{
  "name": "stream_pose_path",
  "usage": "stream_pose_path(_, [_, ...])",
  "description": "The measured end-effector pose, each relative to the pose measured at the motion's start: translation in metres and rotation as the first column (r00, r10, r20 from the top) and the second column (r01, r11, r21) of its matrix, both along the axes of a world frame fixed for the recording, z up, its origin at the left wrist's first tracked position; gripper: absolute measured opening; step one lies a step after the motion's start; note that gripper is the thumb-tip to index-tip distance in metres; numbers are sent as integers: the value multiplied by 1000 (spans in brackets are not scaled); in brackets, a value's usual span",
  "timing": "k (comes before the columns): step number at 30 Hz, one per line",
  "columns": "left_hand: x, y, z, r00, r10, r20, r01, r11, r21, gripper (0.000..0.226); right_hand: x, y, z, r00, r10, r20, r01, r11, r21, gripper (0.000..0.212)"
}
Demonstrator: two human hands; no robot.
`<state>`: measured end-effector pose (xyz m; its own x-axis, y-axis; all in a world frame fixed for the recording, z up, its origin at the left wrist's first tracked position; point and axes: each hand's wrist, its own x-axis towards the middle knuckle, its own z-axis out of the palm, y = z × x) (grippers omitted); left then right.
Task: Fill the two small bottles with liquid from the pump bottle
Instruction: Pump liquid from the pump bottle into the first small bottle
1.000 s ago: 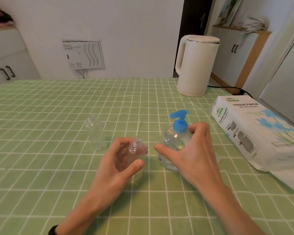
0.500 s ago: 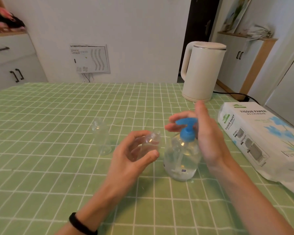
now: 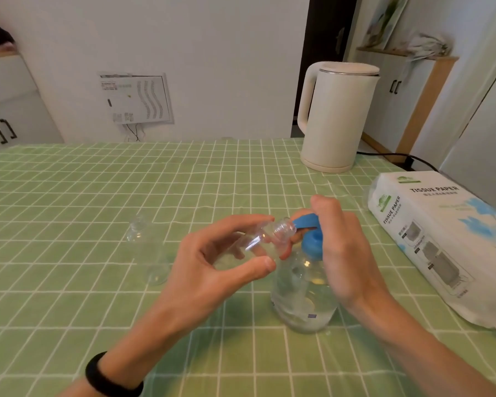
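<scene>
My left hand (image 3: 212, 265) grips a small clear bottle (image 3: 258, 239), tilted so its open neck meets the blue nozzle of the pump bottle (image 3: 304, 296). That clear pump bottle stands on the green checked tablecloth and holds some liquid. My right hand (image 3: 341, 247) is curled round its blue pump head, fingers over the top. A second small clear bottle (image 3: 149, 250) stands upright on the cloth to the left, apart from both hands.
A white electric kettle (image 3: 335, 116) stands at the back right, its black cord trailing right. A pack of tissue paper (image 3: 441, 239) lies along the right edge. The green tablecloth (image 3: 69, 210) stretches to the left and front.
My left hand lifted the small bottle off the table and tilted its neck up to the nozzle. My right hand moved from the pump bottle's body to its blue head.
</scene>
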<state>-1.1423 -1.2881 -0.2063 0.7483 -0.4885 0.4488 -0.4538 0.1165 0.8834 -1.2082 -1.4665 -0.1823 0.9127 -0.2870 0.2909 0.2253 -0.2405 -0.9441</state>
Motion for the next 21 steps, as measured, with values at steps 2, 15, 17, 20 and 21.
stream_pose_path(2, [0,2,-2,1000,-3,-5,3,1000,5,44,0,-1,1,1000,15,0,-15,1000,-25,70])
stream_pose_path(15, [-6,4,5,1000,11,-12,-11,1000,-20,45,-3,0,-1,999,-26,-22,25,1000,-19,73])
stream_pose_path(17, [-6,5,6,1000,8,-22,-9,1000,-19,45,-5,0,-2,1000,-18,-11,18,1000,-1,73])
stream_pose_path(20, [-6,7,5,1000,-9,-16,8,1000,-18,44,-7,0,-5,1000,-19,15,19,1000,3,71])
stream_pose_path(21, [-6,8,5,1000,-11,-16,11,1000,-21,44,-8,1,-5,999,-27,23,27,1000,2,71])
